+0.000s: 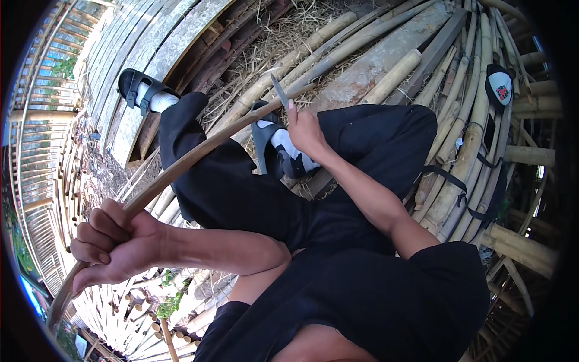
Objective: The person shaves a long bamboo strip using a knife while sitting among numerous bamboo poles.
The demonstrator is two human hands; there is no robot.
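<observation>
A long brown strip of wood or split bamboo [199,152] runs aslant across my lap, from the lower left up to its thin far end. My left hand [117,241] is wrapped round it near the lower end. In my right hand [306,131] is a knife [279,90], its pale blade sticking up and away from the fist. The blade crosses the strip close to the far end and seems to touch it. The knife's handle is mostly hidden by my fingers. Under the strip are my black trousers [241,193] and a sandalled foot [283,145].
Bamboo poles [464,163] lie side by side at the right, with a black and white cap [499,86] and a black strap [449,178] on them. Wooden planks [145,36] fill the far left. A bamboo fence [39,157] stands along the left; dry straw [277,45] litters the ground ahead.
</observation>
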